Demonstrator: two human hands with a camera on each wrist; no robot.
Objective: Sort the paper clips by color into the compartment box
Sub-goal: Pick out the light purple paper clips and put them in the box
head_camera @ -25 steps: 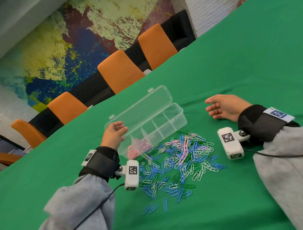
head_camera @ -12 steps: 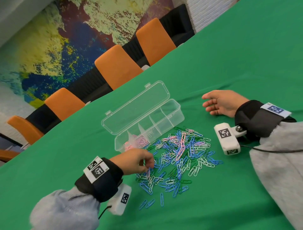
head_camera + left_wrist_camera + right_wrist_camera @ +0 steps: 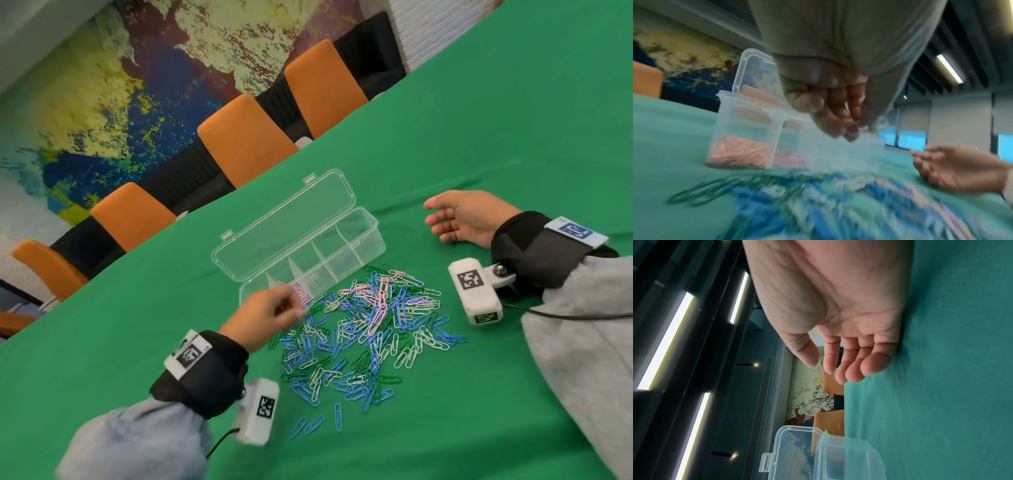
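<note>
A: Left hand (image 3: 265,317) fingers (image 3: 835,113)?
B: Bunched, tips together; whether they pinch a clip, I can't tell.
A: The compartment box (image 3: 364,255)?
B: Just beyond those fingers, lid open, pink clips (image 3: 740,154) in its near end compartment.
A: Right hand (image 3: 469,216)?
B: Relaxed, empty, beside the box's far end; loose paper clips (image 3: 368,329) between both hands.

A green tablecloth (image 3: 479,120) covers the table. Behind it, orange chairs (image 3: 246,150) stand in a row before a colourful painted wall (image 3: 137,85). Long ceiling lights (image 3: 666,340) shine above.
</note>
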